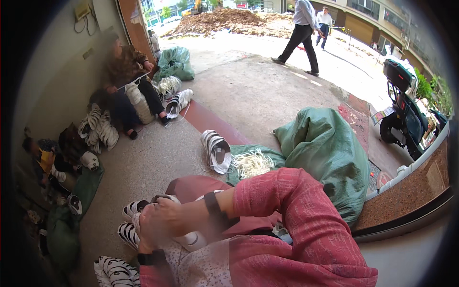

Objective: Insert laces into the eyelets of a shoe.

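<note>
Before my lap, my right hand (169,217) and my left hand (146,232) are drawn close together, fingers curled and partly blurred. A white shoe upper (193,240) shows below my right wrist, and my left hand seems to grip its hidden part. My right fingers are closed too; whatever they pinch is hidden. Just left of my hands lie black-and-white striped shoe uppers (128,234), with a nested stack of the same kind (114,272) nearer to me.
Ahead stand a stack of white shoe uppers (216,150) and a bundle of white laces (253,164) on green sacking. A bulging green sack (325,153) is on the right. Two seated people (129,71) (45,155) work at left among shoe uppers. A scooter (406,110) is parked outside.
</note>
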Motion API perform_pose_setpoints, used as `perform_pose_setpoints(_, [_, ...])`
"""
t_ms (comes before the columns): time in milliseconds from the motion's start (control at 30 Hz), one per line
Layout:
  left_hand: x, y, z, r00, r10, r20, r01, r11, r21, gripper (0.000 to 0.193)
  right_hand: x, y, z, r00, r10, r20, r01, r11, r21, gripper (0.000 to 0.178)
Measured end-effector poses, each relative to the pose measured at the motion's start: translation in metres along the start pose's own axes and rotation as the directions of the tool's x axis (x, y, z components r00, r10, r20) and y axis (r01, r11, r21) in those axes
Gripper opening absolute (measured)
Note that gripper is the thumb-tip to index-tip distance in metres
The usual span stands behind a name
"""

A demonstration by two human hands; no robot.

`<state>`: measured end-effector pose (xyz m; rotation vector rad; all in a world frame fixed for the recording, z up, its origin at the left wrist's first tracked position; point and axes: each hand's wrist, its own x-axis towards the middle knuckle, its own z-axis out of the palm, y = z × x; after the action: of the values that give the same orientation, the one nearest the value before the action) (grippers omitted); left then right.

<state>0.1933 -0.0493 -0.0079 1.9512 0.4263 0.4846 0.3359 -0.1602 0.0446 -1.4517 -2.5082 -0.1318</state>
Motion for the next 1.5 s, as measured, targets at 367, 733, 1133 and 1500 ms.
perform_pose_setpoints(367, [0.017, -0.044, 0.003, 0.958, -0.235, -0.164, 0.164, 0.92, -0.357, 0.027, -0.039, 0.038, 0.052, 0.863, 0.505, 0.0, -0.498, 0.851, 0.167, 0.051])
perform_pose_setpoints(733, [0.013, -0.084, -0.001, 0.965, -0.03, -0.261, -0.013, 0.987, -0.163, 0.032, -0.085, 0.055, 0.089, 0.647, 0.756, -0.105, -0.667, 0.627, 0.402, 0.062])
perform_pose_setpoints(1133, [0.02, -0.076, -0.005, 0.957, 0.075, -0.279, 0.006, 0.961, 0.278, 0.04, -0.077, 0.044, 0.075, 0.583, 0.812, -0.037, -0.701, 0.525, 0.482, 0.074])
perform_pose_setpoints(1500, [0.013, -0.062, 0.0, 0.937, -0.114, -0.33, 0.102, 0.993, -0.051, 0.032, -0.08, 0.032, 0.059, 0.41, 0.912, -0.029, -0.786, 0.369, 0.496, 0.092])
